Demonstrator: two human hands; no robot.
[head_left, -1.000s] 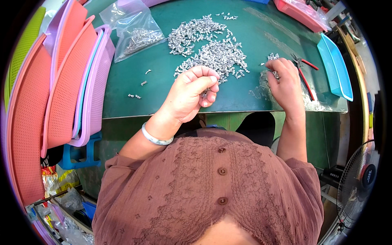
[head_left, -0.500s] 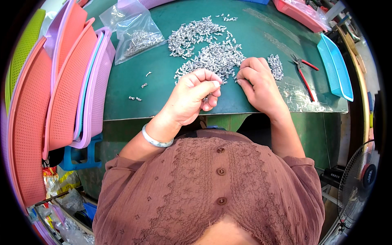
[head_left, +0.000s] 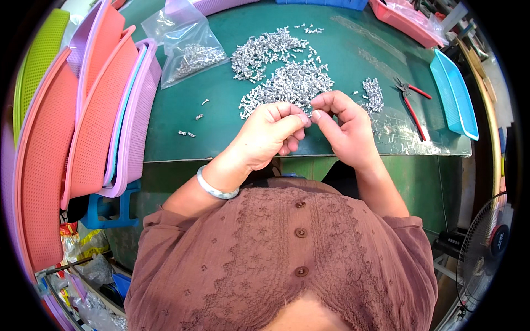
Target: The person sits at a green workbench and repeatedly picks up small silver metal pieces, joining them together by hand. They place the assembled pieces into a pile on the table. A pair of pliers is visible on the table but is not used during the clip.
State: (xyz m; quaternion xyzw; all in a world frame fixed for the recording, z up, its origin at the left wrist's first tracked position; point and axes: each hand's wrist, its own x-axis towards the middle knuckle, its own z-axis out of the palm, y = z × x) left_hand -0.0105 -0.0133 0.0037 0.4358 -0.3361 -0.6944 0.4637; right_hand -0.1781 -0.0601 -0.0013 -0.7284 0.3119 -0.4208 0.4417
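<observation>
My left hand [head_left: 276,130] is closed in a pinch, thumb pressed on the forefinger at the near side of a large pile of small silver metal parts [head_left: 292,83]. A tiny silver part [head_left: 309,117] shows at its fingertips. Just to the right, my right hand [head_left: 349,128] curls with thumb and forefinger drawn together, almost touching the left fingertips. Whatever lies between the right fingertips is too small to make out. A second pile of silver parts [head_left: 269,49] lies behind, and a smaller heap [head_left: 373,95] sits beyond my right hand.
Red-handled pliers [head_left: 412,108] lie at the right of the green table [head_left: 210,140], near a blue basket [head_left: 454,95]. A clear bag of metal parts [head_left: 193,58] rests at the back left. Stacked plastic baskets [head_left: 105,118] line the left; a fan [head_left: 486,248] stands lower right.
My right hand has left the edge of the pile and come nearer, its fingertips now meeting my left hand's. The left hand stays closed, having shifted slightly right.
</observation>
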